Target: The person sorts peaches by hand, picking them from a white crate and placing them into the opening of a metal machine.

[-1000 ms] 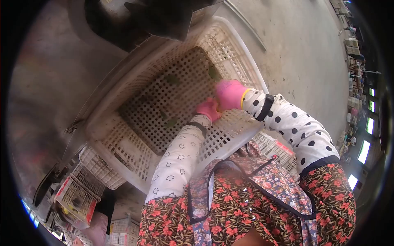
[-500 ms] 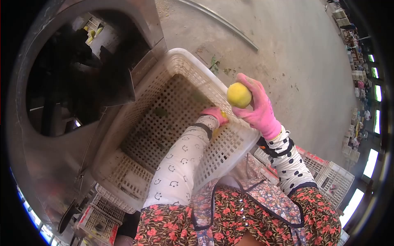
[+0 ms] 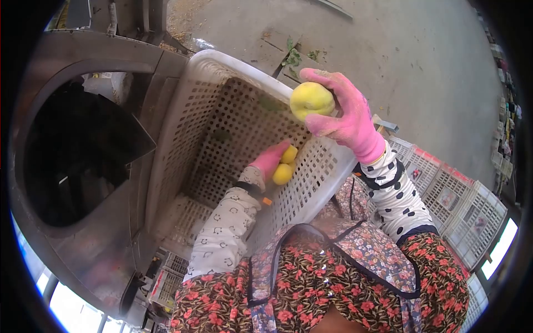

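Note:
My right hand [image 3: 347,114], in a pink glove, is raised above the near right rim of a white plastic crate [image 3: 244,60]. Thumb and fingers close around a yellow peach [image 3: 311,101], whose cleft faces up. Down inside the crate, my left hand [image 3: 270,159], also pink-gloved, has its fingers curled against an upper peach [image 3: 289,154]. Just below that one lies a second peach [image 3: 282,174], close to the glove and the crate's side wall. The left fingertips are partly hidden behind the fruit.
A metal machine housing [image 3: 105,222] with a dark round opening stands against the crate's left side. Stacked crates [image 3: 438,194] are at the right, and more crates [image 3: 166,286] sit at lower left. Green leaves [image 3: 292,57] lie on the floor beyond.
The view has shifted. Another peach now shows by my left hand, which has moved slightly away from the crate's side wall. My right hand still holds its peach, now turned to show the cleft.

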A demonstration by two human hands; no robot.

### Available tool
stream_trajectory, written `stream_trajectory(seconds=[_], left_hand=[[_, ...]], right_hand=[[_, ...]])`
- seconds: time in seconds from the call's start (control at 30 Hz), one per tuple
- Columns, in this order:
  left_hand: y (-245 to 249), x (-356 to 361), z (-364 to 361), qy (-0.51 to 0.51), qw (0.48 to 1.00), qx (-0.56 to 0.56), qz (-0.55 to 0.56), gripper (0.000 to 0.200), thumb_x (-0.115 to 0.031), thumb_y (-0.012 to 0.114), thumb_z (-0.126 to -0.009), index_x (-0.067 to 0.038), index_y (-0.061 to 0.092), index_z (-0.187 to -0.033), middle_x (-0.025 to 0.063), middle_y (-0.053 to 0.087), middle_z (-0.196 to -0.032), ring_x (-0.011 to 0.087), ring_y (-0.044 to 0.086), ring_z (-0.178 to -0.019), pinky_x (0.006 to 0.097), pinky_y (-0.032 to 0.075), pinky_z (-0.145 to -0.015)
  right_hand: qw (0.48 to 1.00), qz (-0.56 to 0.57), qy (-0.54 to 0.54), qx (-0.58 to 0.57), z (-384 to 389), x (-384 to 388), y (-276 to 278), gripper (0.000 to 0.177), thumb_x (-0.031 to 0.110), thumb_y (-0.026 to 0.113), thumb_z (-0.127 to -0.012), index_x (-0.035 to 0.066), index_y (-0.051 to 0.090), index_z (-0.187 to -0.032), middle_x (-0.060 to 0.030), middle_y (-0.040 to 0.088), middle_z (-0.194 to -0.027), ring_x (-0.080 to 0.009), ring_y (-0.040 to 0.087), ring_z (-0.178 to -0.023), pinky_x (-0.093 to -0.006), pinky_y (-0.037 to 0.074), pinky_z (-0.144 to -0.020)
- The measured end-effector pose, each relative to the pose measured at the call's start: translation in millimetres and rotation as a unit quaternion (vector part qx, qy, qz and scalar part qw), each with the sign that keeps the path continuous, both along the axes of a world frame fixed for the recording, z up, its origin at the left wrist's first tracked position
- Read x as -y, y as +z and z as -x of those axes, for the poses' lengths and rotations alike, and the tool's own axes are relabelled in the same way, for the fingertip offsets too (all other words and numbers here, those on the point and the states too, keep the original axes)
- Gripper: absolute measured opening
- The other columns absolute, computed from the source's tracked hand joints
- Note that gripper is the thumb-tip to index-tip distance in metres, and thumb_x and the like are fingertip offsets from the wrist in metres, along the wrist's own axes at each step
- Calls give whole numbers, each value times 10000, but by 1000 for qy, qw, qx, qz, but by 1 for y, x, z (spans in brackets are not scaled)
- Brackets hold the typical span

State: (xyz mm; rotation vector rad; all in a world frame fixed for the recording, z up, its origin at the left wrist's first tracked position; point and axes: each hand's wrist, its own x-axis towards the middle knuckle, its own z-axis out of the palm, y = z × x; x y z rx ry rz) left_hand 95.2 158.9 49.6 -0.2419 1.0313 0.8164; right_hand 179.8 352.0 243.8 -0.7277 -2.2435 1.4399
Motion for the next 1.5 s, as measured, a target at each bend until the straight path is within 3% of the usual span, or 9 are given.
stream_trajectory(seconds=[0.3, 0.37, 0.5, 0.7, 0.97, 1.2, 1.33, 1.4, 1.5], left_hand=[[-25, 31, -24, 148, 984, 92, -40, 700, -667, 582, -921, -62, 582, -1273, 91, 669, -1108, 223, 674, -965, 362, 563, -873], [-74, 48, -32, 190, 973, 98, -86, 730, -689, 612, -887, -59, 585, -1255, 102, 669, -1103, 242, 674, -987, 381, 569, -890], [-42, 39, -20, 214, 958, 127, -145, 813, -763, 577, -851, -63, 566, -1265, 139, 642, -1165, 269, 672, -997, 411, 572, -887], [-4, 31, -2, 287, 879, 183, -334, 907, -878, 527, -765, -127, 562, -1272, 182, 597, -1236, 432, 630, -993, 504, 585, -806], [145, 49, -20, 336, 845, -338, -243, 783, -827, 497, -826, -183, 569, -1266, 176, 555, -1324, 468, 614, -1088, 532, 593, -831], [200, 48, 2, 511, 777, -110, -351, 775, -784, 483, -859, -156, 547, -1310, 166, 560, -1328, 462, 587, -1159, 544, 579, -883], [197, 23, 9, 498, 743, -240, -377, 791, -786, 464, -867, -148, 540, -1328, 153, 564, -1327, 444, 586, -1177, 554, 561, -894], [196, 13, 10, 496, 746, -240, -373, 790, -786, 457, -873, -148, 539, -1331, 148, 573, -1312, 421, 602, -1163, 547, 560, -888], [212, 11, 14, 494, 759, -65, -419, 778, -780, 453, -885, -146, 539, -1329, 137, 602, -1262, 371, 642, -1100, 521, 567, -861]], right_hand=[[988, -136, 62, -41, 3, -5, -1, 598, 230, 791, -817, 48, 601, -1354, -147, 662, -1181, -263, 645, -1073, -361, 501, -960], [989, -78, 110, -67, 13, -2, 10, 567, 248, 756, -854, 40, 595, -1357, -158, 661, -1170, -275, 651, -1057, -369, 506, -941], [980, 49, 186, -43, 53, 22, 50, 509, 309, 684, -922, 24, 599, -1334, -188, 654, -1134, -307, 664, -983, -381, 517, -891], [964, -240, 111, -23, 153, 54, 82, 554, 454, 662, -924, 6, 592, -1243, -227, 638, -1049, -375, 676, -977, -449, 538, -813], [945, -313, 38, 84, 143, 26, 34, 694, 521, 650, -896, 24, 475, -1348, -248, 570, -1257, -396, 673, -1023, -483, 554, -846], [959, -205, 55, -188, 103, 1, 68, 798, 440, 759, -828, 17, 464, -1436, -278, 553, -1322, -424, 571, -1223, -459, 493, -1000], [960, -73, 270, -1, 41, 36, 58, 859, 485, 797, -774, 42, 482, -1439, -259, 566, -1304, -400, 594, -1182, -433, 492, -1005], [970, -61, 233, 7, 39, 40, 51, 810, 483, 797, -773, 54, 525, -1405, -248, 581, -1267, -390, 613, -1144, -429, 500, -992], [975, -91, 199, -46, 47, 33, 60, 710, 474, 788, -780, 80, 591, -1337, -226, 597, -1217, -377, 628, -1107, -428, 510, -970]])
